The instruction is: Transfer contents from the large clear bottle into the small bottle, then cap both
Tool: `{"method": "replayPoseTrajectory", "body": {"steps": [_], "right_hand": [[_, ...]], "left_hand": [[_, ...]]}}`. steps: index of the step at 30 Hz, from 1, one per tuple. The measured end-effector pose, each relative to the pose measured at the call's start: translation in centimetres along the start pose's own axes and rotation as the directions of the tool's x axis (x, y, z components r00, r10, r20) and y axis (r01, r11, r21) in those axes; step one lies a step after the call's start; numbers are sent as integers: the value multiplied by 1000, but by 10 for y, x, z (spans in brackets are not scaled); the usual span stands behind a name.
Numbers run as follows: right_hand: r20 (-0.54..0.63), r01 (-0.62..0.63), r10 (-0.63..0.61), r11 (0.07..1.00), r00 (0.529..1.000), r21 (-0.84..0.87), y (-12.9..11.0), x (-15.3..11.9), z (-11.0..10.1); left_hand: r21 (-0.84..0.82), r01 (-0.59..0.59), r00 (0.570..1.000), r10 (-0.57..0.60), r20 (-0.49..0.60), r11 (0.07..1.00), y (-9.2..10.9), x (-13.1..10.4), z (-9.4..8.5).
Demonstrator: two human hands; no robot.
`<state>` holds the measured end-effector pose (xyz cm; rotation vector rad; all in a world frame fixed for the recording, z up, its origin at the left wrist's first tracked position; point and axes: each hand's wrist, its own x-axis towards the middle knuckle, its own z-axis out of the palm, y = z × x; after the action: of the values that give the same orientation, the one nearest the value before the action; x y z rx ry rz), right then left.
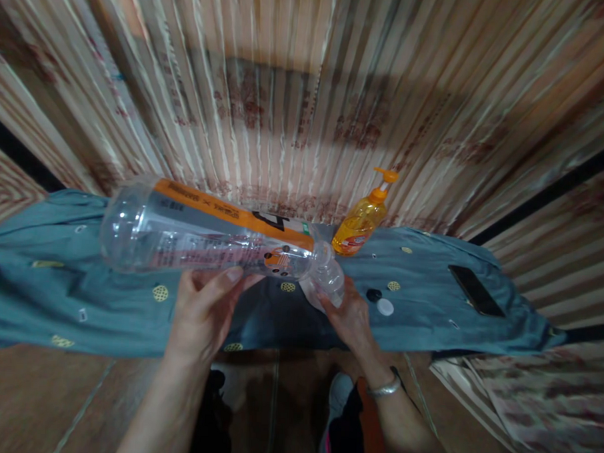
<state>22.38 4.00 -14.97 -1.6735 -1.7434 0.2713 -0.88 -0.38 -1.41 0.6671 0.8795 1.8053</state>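
A large clear plastic bottle (206,232) with an orange and grey label lies nearly level in the air, its neck pointing right and slightly down. My left hand (206,302) holds it from below, thumb and fingers closed against its side. At its neck is a small clear container (328,281), tilted, its mouth meeting the large bottle's neck. The fingers of my right hand (348,315) are wrapped round this small container. Just behind and right of it, a pump bottle of yellow liquid (359,222) with an orange top stands on the cloth.
A teal cloth (418,325) with yellow patterns covers the narrow table. On its right part are a black cap (374,295), a white cap (385,307) and a dark phone (475,290). A pleated curtain (297,106) hangs directly behind. Tiled floor and feet show below.
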Motion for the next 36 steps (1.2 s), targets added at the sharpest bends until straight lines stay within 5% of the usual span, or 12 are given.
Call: {"method": "replayPoseTrajectory", "body": {"steps": [36], "right_hand": [[-49, 8, -7, 1000, 999, 11, 4, -2, 4]], "left_hand": [[58, -11, 1000, 10, 17, 998, 1, 1, -1]]}}
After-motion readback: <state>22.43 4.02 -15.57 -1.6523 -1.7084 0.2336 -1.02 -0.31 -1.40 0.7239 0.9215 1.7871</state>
